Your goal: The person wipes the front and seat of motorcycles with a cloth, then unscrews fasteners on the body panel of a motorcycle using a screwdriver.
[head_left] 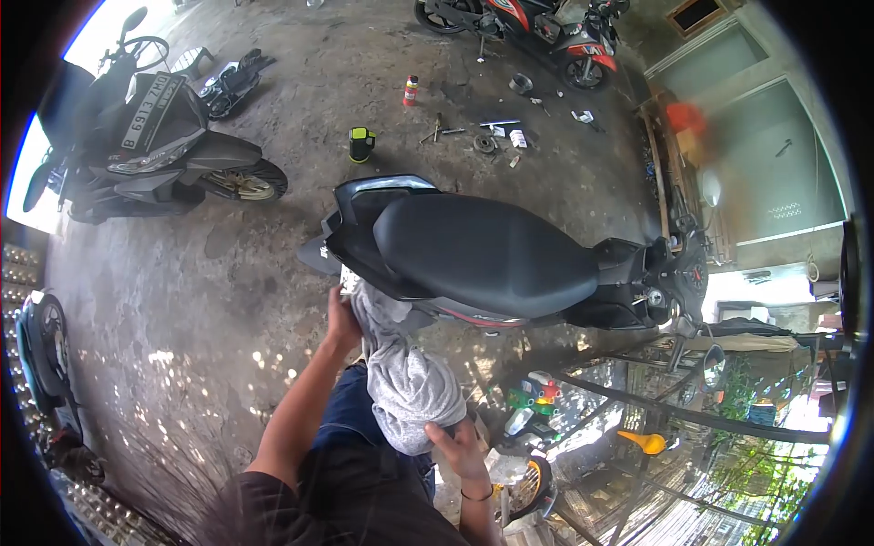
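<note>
A grey cloth hangs bunched in front of my body, and its upper end reaches the rear side of a black scooter. My left hand is closed on the cloth's upper end, close below the scooter's tail; some fingertips are hidden there. Lower down, my right hand grips the thick, bundled end of the cloth, with the thumb on top. The scooter stands crosswise before me, its seat in the middle and its handlebar to the right.
Another scooter stands at the left, and a red-black one at the top. On the floor beyond the seat are a green-black container, a red bottle and small tools. An orange funnel is at the lower right.
</note>
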Available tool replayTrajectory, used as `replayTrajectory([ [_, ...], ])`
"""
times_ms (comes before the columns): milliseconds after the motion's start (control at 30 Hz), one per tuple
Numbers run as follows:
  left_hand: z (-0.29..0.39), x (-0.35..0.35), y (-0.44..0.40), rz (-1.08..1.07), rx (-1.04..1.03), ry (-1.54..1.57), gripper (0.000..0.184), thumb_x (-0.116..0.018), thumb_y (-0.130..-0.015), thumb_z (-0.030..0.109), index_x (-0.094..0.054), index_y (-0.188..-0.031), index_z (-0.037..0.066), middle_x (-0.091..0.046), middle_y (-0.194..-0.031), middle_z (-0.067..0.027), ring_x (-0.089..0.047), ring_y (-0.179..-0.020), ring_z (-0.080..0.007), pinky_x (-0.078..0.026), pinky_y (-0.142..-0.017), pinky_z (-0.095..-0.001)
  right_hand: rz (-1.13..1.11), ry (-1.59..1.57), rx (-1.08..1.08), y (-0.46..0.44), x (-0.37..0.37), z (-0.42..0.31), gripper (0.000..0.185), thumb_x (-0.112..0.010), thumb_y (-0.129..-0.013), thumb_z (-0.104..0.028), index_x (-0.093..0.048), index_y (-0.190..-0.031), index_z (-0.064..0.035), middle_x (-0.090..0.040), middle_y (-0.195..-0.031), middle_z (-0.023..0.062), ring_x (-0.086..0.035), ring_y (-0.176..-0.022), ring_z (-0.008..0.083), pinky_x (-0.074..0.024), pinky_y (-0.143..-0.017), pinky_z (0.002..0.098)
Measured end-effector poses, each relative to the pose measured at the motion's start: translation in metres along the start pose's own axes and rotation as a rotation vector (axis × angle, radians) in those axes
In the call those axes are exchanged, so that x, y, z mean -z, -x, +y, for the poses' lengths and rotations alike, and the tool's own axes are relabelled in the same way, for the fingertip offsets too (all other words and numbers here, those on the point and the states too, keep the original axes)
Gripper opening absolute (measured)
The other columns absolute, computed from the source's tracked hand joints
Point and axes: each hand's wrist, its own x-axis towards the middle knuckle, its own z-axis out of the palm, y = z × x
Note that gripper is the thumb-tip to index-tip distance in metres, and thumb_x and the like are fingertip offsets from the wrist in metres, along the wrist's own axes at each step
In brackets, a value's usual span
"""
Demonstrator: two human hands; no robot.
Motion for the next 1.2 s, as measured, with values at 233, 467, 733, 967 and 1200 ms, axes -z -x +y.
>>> replayTrajectory([
  [233,0.125,-0.044,0.047,-0.150,-0.434,0.053,0.059,-0.037,-0.087,0.051,-0.047,-0.123,0.005,-0.054,-0.120,-0.0106,-0.051,-0.111,-0.0253,-0.037,-0.097,-0.0385,-0.032,-0.091,0.091,-0.015,-0.010,-0.017,0.041,-0.061,-0.084,-0.015,-0.047,-0.116,0.0047,-0.055,-0.112,0.0081,-0.049,-0.103,0.0143,-0.0371,-0.091,0.0290],
  [467,0.166,-0.103,-0.018,-0.027,-0.701,-0.324,0.056,-0.042,-0.088,0.050,-0.047,-0.124,0.007,-0.056,-0.115,-0.0073,-0.054,-0.103,-0.0188,-0.041,-0.091,-0.0314,0.032,-0.173,0.153,-0.021,-0.022,-0.043,0.047,-0.060,-0.082,-0.013,-0.043,-0.122,0.0054,-0.052,-0.118,0.0098,-0.046,-0.110,0.0160,-0.0341,-0.094,0.0296],
  [733,0.155,-0.094,-0.086,0.173,-0.547,-0.811,0.042,-0.049,-0.090,0.038,-0.061,-0.108,0.001,-0.063,-0.091,-0.0035,-0.055,-0.079,-0.0094,-0.043,-0.072,-0.0234,-0.042,-0.097,0.192,-0.032,-0.029,-0.045,0.042,-0.062,-0.083,-0.018,-0.048,-0.115,0.0052,-0.056,-0.110,0.0097,-0.050,-0.100,0.0147,-0.0392,-0.087,0.0297],
  [967,0.156,-0.076,-0.080,0.393,-0.612,-1.113,0.047,-0.046,-0.091,0.039,-0.059,-0.104,-0.005,-0.065,-0.089,-0.0114,-0.058,-0.083,-0.0153,-0.043,-0.078,-0.0284,-0.005,-0.046,0.167,-0.028,-0.027,-0.030,0.045,-0.063,-0.083,-0.021,-0.047,-0.116,0.0050,-0.057,-0.108,0.0104,-0.052,-0.097,0.0155,-0.0410,-0.085,0.0302],
  [1200,0.158,-0.054,-0.075,0.463,-0.632,-1.386,0.063,-0.034,-0.091,0.050,-0.056,-0.109,-0.007,-0.059,-0.106,-0.0256,-0.054,-0.108,-0.0301,-0.036,-0.092,-0.0332,-0.007,-0.108,0.089,-0.039,-0.018,-0.022,0.041,-0.063,-0.083,-0.019,-0.049,-0.114,0.0031,-0.059,-0.096,0.0055,-0.053,-0.083,0.0103,-0.0432,-0.074,0.0257],
])
